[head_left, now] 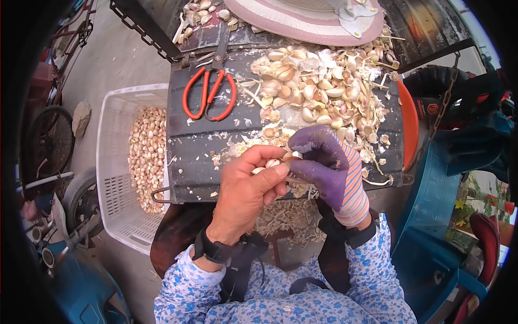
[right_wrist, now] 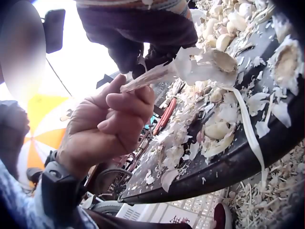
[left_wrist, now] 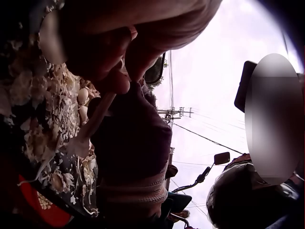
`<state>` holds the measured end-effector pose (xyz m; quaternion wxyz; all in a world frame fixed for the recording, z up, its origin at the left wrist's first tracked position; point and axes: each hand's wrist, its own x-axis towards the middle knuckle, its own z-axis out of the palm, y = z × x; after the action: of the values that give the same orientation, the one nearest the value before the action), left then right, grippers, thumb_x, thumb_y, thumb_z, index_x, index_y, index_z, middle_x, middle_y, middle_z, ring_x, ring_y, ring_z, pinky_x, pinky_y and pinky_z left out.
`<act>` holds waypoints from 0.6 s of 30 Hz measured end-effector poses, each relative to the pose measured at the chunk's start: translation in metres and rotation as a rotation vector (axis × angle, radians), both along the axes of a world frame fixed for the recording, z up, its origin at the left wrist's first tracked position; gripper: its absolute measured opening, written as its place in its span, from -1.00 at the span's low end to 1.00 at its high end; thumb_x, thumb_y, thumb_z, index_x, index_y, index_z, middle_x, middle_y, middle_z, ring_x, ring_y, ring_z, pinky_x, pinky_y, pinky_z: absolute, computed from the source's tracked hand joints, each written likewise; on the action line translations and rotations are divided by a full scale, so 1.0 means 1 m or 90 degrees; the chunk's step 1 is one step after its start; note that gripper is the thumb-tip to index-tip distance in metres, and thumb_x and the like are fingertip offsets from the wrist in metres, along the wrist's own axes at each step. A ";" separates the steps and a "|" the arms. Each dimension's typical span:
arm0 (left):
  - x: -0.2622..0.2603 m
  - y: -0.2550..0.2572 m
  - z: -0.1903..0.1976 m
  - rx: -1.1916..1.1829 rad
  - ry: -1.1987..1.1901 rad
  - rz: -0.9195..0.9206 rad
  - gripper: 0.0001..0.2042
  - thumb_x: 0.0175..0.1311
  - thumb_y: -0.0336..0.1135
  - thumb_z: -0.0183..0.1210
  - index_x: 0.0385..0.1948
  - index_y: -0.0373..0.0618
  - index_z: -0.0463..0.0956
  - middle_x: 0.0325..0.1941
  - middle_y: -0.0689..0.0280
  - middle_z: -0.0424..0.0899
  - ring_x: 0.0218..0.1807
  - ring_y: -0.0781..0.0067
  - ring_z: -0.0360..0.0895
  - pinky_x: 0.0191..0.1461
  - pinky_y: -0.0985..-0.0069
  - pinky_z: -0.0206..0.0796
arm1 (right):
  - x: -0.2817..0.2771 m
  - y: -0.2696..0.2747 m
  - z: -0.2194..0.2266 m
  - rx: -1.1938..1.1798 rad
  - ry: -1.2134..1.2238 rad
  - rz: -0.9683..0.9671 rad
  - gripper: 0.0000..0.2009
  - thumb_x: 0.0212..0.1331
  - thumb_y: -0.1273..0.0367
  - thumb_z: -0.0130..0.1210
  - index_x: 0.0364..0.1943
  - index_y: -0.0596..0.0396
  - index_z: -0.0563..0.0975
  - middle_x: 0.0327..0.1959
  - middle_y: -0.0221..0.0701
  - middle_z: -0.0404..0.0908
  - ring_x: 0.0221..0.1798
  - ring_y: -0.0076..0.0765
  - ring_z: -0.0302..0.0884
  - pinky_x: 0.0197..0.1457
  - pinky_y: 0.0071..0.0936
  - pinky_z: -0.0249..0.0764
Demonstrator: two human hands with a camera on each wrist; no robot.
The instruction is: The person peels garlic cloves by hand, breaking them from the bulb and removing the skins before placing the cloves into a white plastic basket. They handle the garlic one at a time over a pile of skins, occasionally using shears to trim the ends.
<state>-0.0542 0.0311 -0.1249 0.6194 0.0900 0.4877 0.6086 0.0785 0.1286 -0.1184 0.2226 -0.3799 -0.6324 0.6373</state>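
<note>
My bare left hand [head_left: 270,174], with a black watch on its wrist, curls round a garlic bulb [head_left: 274,162] over the near edge of a dark metal sheet [head_left: 199,140]. My right hand [head_left: 300,157], in a purple striped glove, pinches the same bulb from the right. In the right wrist view the gloved right hand [right_wrist: 143,57] grips the dry garlic stem and skin [right_wrist: 157,74] beside the left hand [right_wrist: 114,119]. In the left wrist view the left hand's fingers [left_wrist: 114,71] meet the glove [left_wrist: 133,143] over scattered husks.
A pile of garlic cloves [head_left: 318,86] and red-handled scissors [head_left: 209,94] lie on the sheet. A white crate [head_left: 116,162] holding cloves [head_left: 147,156] stands at left. A pink hat [head_left: 307,21] lies at the far edge. An orange basin [head_left: 410,124] is at right, with husks [head_left: 286,216] below.
</note>
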 end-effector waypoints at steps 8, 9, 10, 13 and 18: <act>0.002 0.004 -0.004 -0.022 0.029 -0.040 -0.85 0.22 -0.45 0.16 -0.21 -0.24 0.48 -0.38 0.34 0.58 -0.55 0.68 0.47 -0.61 0.78 0.14 | 0.009 0.004 -0.015 0.322 -0.005 0.079 -0.71 0.00 0.43 0.22 -0.14 0.16 0.54 -0.38 -0.31 0.54 -0.36 -0.27 0.55 -0.32 -0.42 0.44; 0.002 0.004 -0.006 -0.010 -0.007 -0.032 -0.85 0.23 -0.46 0.15 -0.21 -0.25 0.48 -0.40 0.33 0.58 -0.58 0.66 0.46 -0.62 0.76 0.15 | 0.007 0.002 -0.012 0.292 0.009 0.073 -0.69 -0.01 0.43 0.22 -0.12 0.15 0.54 -0.37 -0.28 0.54 -0.35 -0.20 0.55 -0.30 -0.39 0.45; 0.000 0.004 -0.010 0.001 -0.042 -0.024 -0.86 0.24 -0.46 0.14 -0.21 -0.26 0.47 -0.41 0.32 0.58 -0.60 0.63 0.46 -0.62 0.74 0.16 | 0.005 0.001 -0.010 0.261 0.025 0.067 -0.68 -0.01 0.43 0.22 -0.11 0.15 0.54 -0.37 -0.25 0.55 -0.34 -0.13 0.56 -0.28 -0.37 0.46; -0.004 0.007 -0.010 0.008 -0.099 0.006 -0.86 0.24 -0.47 0.13 -0.20 -0.26 0.47 -0.42 0.29 0.58 -0.63 0.60 0.42 -0.63 0.70 0.16 | 0.009 -0.005 -0.004 0.113 -0.017 0.074 -0.64 -0.02 0.42 0.22 -0.07 0.14 0.53 -0.32 -0.22 0.54 -0.30 -0.06 0.56 -0.24 -0.33 0.47; 0.000 0.010 -0.008 -0.008 -0.111 0.029 -0.87 0.21 -0.49 0.15 -0.23 -0.25 0.46 -0.40 0.25 0.59 -0.62 0.60 0.43 -0.63 0.71 0.16 | 0.010 -0.002 -0.012 0.290 -0.056 0.107 -0.61 -0.02 0.41 0.23 -0.03 0.14 0.50 -0.30 -0.17 0.54 -0.27 -0.01 0.56 -0.24 -0.33 0.47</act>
<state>-0.0543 0.0412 -0.1330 0.6459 0.0220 0.4376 0.6252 0.0886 0.1267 -0.1301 0.2207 -0.2933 -0.7981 0.4778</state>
